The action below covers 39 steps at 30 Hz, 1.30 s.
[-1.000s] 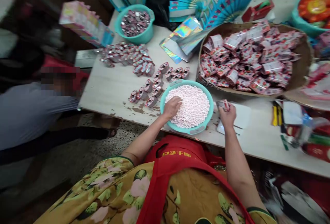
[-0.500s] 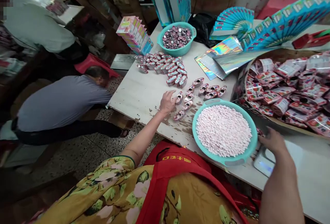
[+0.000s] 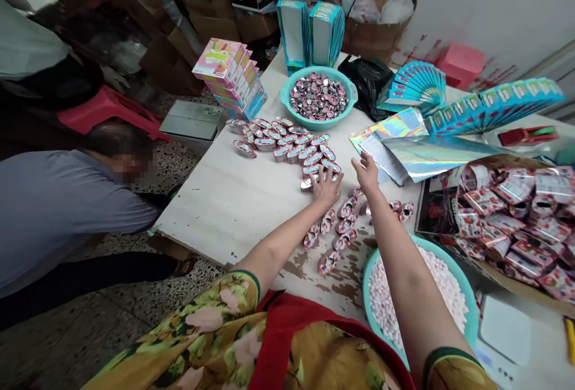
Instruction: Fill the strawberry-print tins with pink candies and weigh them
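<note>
My left hand point(image 3: 326, 188) lies with its fingers spread over the near end of a cluster of small oval packs point(image 3: 287, 144) with shiny silver tops, touching the nearest ones. Just to its right, my right hand point(image 3: 366, 169) is raised over the table with fingers apart and nothing visible in it. Below both hands stand several oval packs with dark open tops point(image 3: 345, 239), in loose rows; my right forearm hides some of them. That forearm also crosses a turquoise bowl point(image 3: 471, 312) of small pale-pink tablets point(image 3: 442, 282).
Another turquoise bowl point(image 3: 287, 99) holds round metal pieces point(image 3: 318, 93). A carton point(image 3: 449, 231) of red-and-white wrapped packs point(image 3: 530, 216), a white scale point(image 3: 505, 330), holographic sheets point(image 3: 426, 156) and fanned blue boxes point(image 3: 498, 105) occupy the right. A person point(image 3: 81, 198) bends down left of the table.
Both hands have moved: my left forward from the open-topped packs to the silver-topped cluster, my right from beside the scale across the tablet bowl to near my left. The view has shifted.
</note>
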{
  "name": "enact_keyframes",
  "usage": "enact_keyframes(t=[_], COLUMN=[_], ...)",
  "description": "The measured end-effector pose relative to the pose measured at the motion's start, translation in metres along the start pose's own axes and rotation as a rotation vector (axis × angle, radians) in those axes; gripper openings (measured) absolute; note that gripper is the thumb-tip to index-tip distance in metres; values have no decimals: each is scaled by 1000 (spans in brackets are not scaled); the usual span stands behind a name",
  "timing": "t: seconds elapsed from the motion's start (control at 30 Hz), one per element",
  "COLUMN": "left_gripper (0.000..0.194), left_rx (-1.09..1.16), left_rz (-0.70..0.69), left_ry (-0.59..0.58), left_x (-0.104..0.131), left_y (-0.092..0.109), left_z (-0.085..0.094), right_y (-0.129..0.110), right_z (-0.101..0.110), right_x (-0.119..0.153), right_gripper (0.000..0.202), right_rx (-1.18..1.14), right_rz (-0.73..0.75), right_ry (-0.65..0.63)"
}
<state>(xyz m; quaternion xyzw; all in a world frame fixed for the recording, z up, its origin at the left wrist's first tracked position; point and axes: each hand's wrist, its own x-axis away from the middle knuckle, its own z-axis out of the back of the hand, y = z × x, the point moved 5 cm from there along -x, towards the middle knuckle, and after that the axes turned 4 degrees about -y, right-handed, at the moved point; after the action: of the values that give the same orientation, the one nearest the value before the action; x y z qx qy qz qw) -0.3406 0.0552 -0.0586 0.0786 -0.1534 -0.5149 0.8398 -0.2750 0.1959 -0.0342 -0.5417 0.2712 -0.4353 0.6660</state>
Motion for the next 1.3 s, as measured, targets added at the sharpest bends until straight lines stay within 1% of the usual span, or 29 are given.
enact_keyframes(t=[0.1,0.2,0.27,0.3,0.37,0.43,0.5,0.63,0.87,0.97,1.07,1.13,1.17,1.2,1.23,1.3], left_gripper=[66,65,65,65,63,61,60,53,45,43,44,47,48,49,49,52], left_rx=[1,-15,-28,-34,-39,-35,-22,0,51,65,37,15,8,4,1,-8], left_rz=[-33,-95,-116,-125,-150,-183,-196,-171,-113,-93,-89,-92,-93,-97,-103,-126], left_ry=[31,27,13,9,8,8,4,-15,-64,-75,-62,-32,-15,-1,10,22], left_x=[-6,-9,-10,-10,-8,-1,9,38,92,110,120,123,124,125,127,130], left_y=[-11,-24,-35,-42,-57,-74,-94,-142,-234,-268,-292,-302,-304,-304,-302,-291], left_z=[-8,-10,-9,-8,-5,-3,-2,2,22,27,30,31,32,32,33,36], right_y=[18,33,41,45,51,55,57,54,44,41,39,38,37,35,32,25], right_z=[-38,-75,-101,-114,-136,-155,-171,-209,-287,-318,-343,-349,-346,-339,-328,-292], right_x=[-58,-108,-131,-137,-140,-131,-117,-80,-14,3,8,7,7,8,10,16], right_gripper=[94,95,87,80,66,56,53,56,52,53,59,64,65,67,68,69], right_rx=[-21,-71,-114,-148,-241,-339,-376,-279,-131,-132,-151,-143,-133,-121,-109,-83], right_rz=[7,23,34,42,46,26,-8,-29,25,66,123,143,151,160,169,175], right_ry=[-80,-159,-223,-264,-357,-414,-405,-329,-161,-167,-209,-262,-291,-319,-339,-327])
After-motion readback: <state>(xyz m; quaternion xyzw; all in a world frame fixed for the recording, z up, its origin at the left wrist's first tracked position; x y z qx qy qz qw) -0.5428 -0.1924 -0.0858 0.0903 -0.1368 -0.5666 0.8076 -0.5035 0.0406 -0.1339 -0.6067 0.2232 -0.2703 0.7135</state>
